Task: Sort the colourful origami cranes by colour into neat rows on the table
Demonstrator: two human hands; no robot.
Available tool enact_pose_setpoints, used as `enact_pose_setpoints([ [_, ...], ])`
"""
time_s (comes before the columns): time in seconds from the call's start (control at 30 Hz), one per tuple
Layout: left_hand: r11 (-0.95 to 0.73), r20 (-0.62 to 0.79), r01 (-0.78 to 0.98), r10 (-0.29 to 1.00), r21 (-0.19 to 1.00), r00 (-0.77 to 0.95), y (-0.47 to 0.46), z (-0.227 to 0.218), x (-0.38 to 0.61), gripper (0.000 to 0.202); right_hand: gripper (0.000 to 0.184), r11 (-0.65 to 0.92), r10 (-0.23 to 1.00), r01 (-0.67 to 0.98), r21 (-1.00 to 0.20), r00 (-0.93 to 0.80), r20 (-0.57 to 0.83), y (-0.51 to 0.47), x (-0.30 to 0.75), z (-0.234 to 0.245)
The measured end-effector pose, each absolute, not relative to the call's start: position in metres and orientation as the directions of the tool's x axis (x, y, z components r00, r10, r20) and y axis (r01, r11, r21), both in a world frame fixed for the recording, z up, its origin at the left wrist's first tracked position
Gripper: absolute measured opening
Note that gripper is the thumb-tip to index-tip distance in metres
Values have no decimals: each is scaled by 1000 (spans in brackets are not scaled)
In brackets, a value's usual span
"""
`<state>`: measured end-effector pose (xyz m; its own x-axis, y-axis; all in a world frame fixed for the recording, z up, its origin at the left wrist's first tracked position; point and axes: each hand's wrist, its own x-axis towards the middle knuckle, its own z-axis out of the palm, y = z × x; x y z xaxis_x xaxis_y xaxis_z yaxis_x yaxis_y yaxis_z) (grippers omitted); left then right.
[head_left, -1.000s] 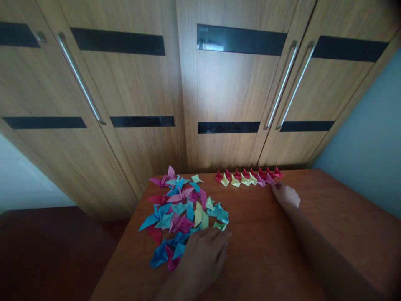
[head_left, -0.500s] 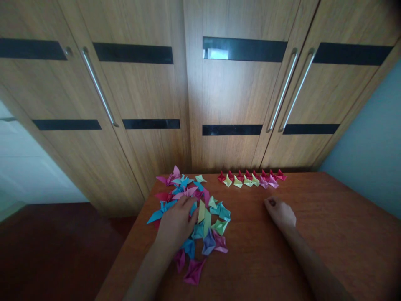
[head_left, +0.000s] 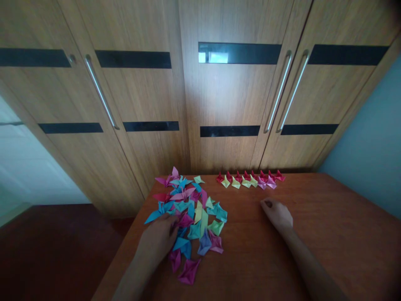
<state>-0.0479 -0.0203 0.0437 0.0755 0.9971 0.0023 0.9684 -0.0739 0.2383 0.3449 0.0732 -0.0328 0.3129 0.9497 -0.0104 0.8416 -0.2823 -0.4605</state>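
Note:
My left hand is over the left side of a loose heap of folded paper pieces. Its thumb and fingers close at the left end of a magenta origami piece. Around it lie a blue origami crane, a pink crane, a yellow folded strip and several teal, green and purple pieces. My right hand rests on the table in a loose fist, with nothing visible in it. Beyond it stands a row of red folded pieces, with yellow pieces and pink pieces before them.
The brown wooden table carries all the paper. A wardrobe with wooden doors and long metal handles rises behind its far edge. To the right is a pale blue wall; dark floor shows at left.
My left hand has drawn back toward me and left, uncovering teal and blue pieces and showing the magenta piece at its fingertips. My right hand stays in place; the view has shifted slightly.

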Motion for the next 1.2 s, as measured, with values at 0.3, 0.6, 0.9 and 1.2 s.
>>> enact_pose_setpoints([
  [0.3, -20, -47, 980, 998, 200, 30, -16, 39, -60, 23, 31, -291, 951, 843, -452, 308, -37, 74, 344, -29],
  [0.6, -77, 38, 966, 997, 247, 69, -15, 36, -54, 24, 31, -282, 954, 845, -455, 299, -37, 72, 344, -25],
  [0.9, -23, 150, 985, 989, 169, -3, -12, 39, -47, 22, 29, -260, 957, 844, -469, 289, -10, 72, 345, -28],
  [1.2, -252, 427, 926, 897, 282, 114, -8, 62, -17, 16, 22, 213, 957, 725, -655, -19, 291, 61, 317, -12],
])
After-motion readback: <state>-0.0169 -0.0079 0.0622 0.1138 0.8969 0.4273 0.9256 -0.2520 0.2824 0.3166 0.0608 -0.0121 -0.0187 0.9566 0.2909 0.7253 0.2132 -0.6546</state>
